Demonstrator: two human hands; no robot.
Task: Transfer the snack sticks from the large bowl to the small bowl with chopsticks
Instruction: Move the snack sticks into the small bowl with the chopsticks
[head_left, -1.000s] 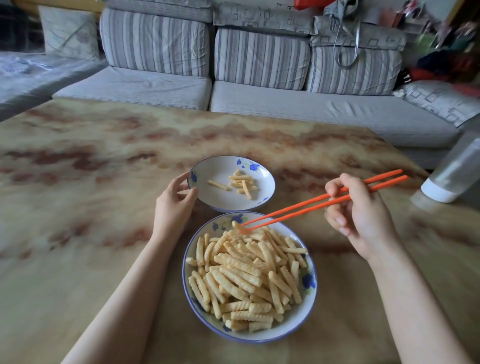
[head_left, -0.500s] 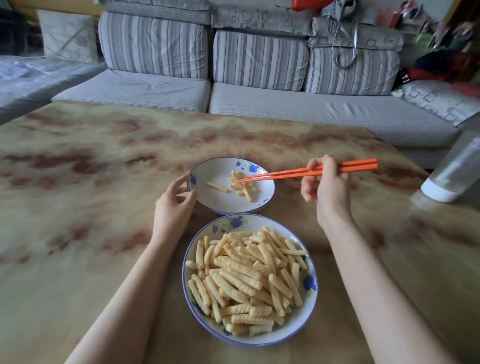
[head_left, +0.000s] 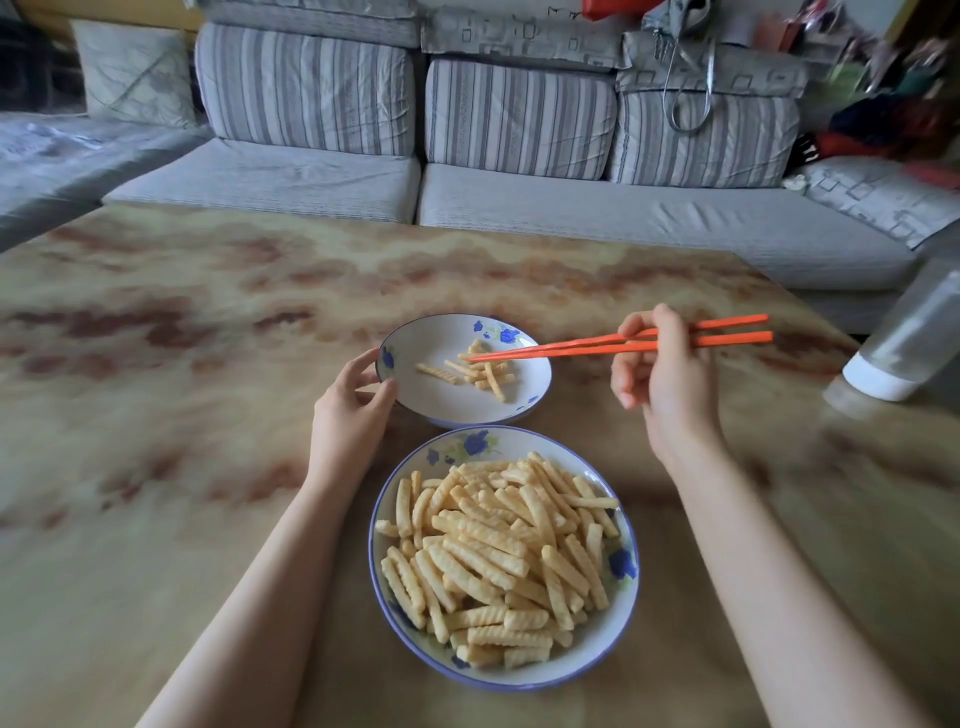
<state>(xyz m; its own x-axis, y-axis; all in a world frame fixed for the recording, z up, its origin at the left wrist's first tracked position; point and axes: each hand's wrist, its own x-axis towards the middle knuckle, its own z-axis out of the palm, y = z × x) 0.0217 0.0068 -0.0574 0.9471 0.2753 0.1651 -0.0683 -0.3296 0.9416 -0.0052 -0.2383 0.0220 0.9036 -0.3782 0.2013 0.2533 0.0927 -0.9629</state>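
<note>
- Right hand (head_left: 667, 387): the fingers (head_left: 631, 371) are curled round the orange chopsticks (head_left: 561, 349) and grasp both. The rear ends project to the right past the hand.
- Chopsticks: near level, pointing left. The tips are close together over the middle of the small bowl (head_left: 434, 397), at the loose sticks (head_left: 491, 376) lying in it. Whether the tips clamp a stick cannot be determined.
- Left hand (head_left: 350, 421): thumb and fingers pinch the left rim of the small bowl.
- Small bowl: white with blue flowers, standing on the surface (head_left: 156, 415) just behind the large bowl (head_left: 605, 642). Whether the two rims touch cannot be determined.
- Large bowl: nearest the person, between the two forearms, holding a heap of crinkle-cut snack sticks (head_left: 493, 551).
- Surface: marbled tan and brown pattern.
- Translucent container (head_left: 906, 338): white base, at the right edge of the surface, well apart from both bowls.
- Sofa (head_left: 571, 218): grey, with striped back cushions, behind the surface.
</note>
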